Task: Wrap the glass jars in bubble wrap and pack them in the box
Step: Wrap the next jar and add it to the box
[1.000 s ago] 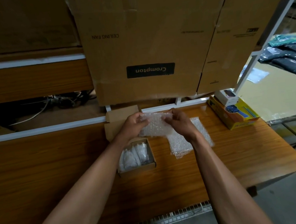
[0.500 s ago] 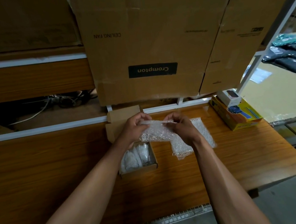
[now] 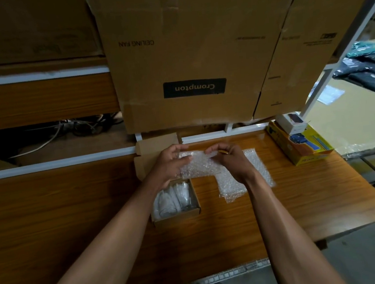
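A: Glass jar, or whatever's inside that bubble wrap bundle (image 3: 199, 166), is hidden; you only see a lumpy, pebbly clear roll held between both hands above the desk (image 3: 73, 211).

B: Grip? Left hand (image 3: 172, 164) has fingers (image 3: 185, 159) curled around one end, right hand (image 3: 235, 162) pinches the other.

A: Below the left fingers sits the small cardboard box (image 3: 178, 214) with smooth wrapped jars (image 3: 173, 199). A flat spare sheet (image 3: 243, 180) lies under the right hand.

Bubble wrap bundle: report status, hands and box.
Left hand and right hand both gripping the bubble wrap bundle above the table. Open box holds wrapped jars. Spare bubble wrap sheet alongside; nothing blocking.
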`<control>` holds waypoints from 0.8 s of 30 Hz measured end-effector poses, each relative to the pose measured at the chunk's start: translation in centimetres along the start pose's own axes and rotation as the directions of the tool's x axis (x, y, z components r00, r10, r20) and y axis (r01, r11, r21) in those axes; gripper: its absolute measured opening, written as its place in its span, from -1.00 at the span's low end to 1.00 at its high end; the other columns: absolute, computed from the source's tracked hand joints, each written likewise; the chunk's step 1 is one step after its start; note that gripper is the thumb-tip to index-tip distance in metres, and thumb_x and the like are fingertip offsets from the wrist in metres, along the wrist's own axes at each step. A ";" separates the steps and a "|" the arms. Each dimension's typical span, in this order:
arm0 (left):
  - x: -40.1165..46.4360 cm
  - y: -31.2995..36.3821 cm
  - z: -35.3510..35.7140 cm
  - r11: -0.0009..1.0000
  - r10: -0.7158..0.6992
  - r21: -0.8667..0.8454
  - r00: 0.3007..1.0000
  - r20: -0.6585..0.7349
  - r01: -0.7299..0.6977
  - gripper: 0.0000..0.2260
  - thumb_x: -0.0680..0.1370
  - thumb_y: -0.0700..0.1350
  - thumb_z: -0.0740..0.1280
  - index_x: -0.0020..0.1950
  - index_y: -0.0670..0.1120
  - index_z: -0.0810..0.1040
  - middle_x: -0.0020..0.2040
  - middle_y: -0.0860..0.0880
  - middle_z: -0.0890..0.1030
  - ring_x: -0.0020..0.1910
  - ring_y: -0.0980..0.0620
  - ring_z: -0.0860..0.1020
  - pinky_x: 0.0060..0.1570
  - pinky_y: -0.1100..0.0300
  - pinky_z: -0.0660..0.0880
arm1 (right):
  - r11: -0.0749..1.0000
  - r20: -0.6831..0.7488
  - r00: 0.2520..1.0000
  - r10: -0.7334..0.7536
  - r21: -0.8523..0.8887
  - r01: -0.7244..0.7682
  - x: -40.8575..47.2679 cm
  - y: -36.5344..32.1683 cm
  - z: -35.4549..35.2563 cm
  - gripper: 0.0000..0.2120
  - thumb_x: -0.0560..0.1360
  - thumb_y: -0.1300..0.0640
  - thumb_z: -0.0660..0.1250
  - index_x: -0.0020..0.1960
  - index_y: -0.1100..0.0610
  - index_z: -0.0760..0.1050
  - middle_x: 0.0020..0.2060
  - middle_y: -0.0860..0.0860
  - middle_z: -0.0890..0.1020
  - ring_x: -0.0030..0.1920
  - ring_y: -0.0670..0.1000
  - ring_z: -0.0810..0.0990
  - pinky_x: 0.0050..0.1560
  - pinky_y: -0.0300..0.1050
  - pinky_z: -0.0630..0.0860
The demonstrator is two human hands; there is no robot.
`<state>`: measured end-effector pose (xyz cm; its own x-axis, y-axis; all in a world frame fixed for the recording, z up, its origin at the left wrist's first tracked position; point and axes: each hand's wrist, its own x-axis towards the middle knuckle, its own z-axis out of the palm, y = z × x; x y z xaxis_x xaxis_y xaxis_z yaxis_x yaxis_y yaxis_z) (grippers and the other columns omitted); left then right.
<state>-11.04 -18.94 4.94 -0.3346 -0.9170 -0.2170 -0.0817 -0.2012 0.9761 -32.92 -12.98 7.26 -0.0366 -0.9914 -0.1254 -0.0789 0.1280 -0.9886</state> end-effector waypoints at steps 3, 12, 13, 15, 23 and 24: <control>0.0 -0.1 0.0 0.999 0.033 0.030 0.999 -0.035 -0.032 -0.77 0.57 -0.24 0.50 0.21 -0.07 0.66 0.25 -0.08 0.64 0.15 -0.11 0.66 0.09 -0.06 0.68 | 0.981 0.073 0.993 0.094 0.166 -0.105 0.0 -0.1 0.0 -0.67 0.64 0.35 0.30 0.34 0.09 0.55 0.25 0.13 0.65 0.25 0.13 0.65 0.21 -0.04 0.61; -0.2 -0.5 0.0 0.953 0.232 0.217 0.971 -0.065 -0.213 -0.88 0.56 -0.22 0.50 0.04 -0.05 0.64 0.07 -0.03 0.69 0.00 0.00 0.67 -0.17 0.12 0.66 | 0.997 0.103 0.992 0.076 0.021 -0.078 0.6 0.6 1.1 -0.78 0.62 0.23 0.40 0.23 0.03 0.61 0.15 0.12 0.68 0.07 0.10 0.68 0.06 0.03 0.65; -0.1 -0.6 -0.1 0.951 0.239 0.217 0.969 -0.061 -0.220 -0.88 0.56 -0.24 0.49 0.04 -0.06 0.64 0.07 -0.03 0.68 0.01 0.01 0.67 -0.18 0.17 0.64 | 0.998 0.087 0.994 0.064 0.003 -0.064 0.8 0.8 1.1 -0.80 0.62 0.26 0.39 0.19 0.05 0.62 0.13 0.12 0.68 0.04 0.10 0.67 0.07 0.07 0.64; 0.0 -0.6 -0.4 0.956 0.226 0.202 0.973 -0.048 -0.213 -0.87 0.57 -0.29 0.47 0.03 -0.07 0.64 0.10 -0.03 0.67 0.06 -0.01 0.65 -0.12 0.18 0.63 | 0.999 0.065 0.997 0.035 -0.039 -0.032 0.9 1.0 1.1 -0.84 0.62 0.29 0.38 0.14 0.10 0.63 0.08 0.11 0.67 -0.01 0.04 0.65 0.01 -0.01 0.64; -0.1 -0.9 -1.6 1.000 0.009 -0.013 1.000 0.022 -0.009 -0.86 0.64 -0.22 0.35 0.03 -0.03 0.68 0.17 -0.11 0.67 0.21 -0.21 0.63 0.21 -0.17 0.58 | 0.989 -0.022 0.999 -0.026 -0.143 0.023 1.7 1.5 1.8 -0.80 0.59 0.37 0.38 0.03 0.13 0.70 0.06 -0.05 0.74 0.09 -0.06 0.70 0.09 -0.06 0.65; -0.2 -0.9 -1.6 0.999 -0.008 -0.033 1.000 0.025 0.009 -0.91 0.64 -0.16 0.38 0.06 -0.03 0.68 0.16 -0.10 0.68 0.21 -0.20 0.63 0.20 -0.16 0.58 | 0.988 -0.021 0.999 -0.028 -0.154 0.025 1.8 1.5 1.9 -0.79 0.59 0.37 0.37 0.02 0.12 0.71 0.07 -0.07 0.74 0.11 -0.08 0.69 0.15 -0.03 0.65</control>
<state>-9.40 -19.16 4.14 -0.3573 -0.9064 -0.2253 -0.0541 -0.2207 0.9738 -31.17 -14.59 5.43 -0.0549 -0.9939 -0.0957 -0.2323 0.1059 -0.9669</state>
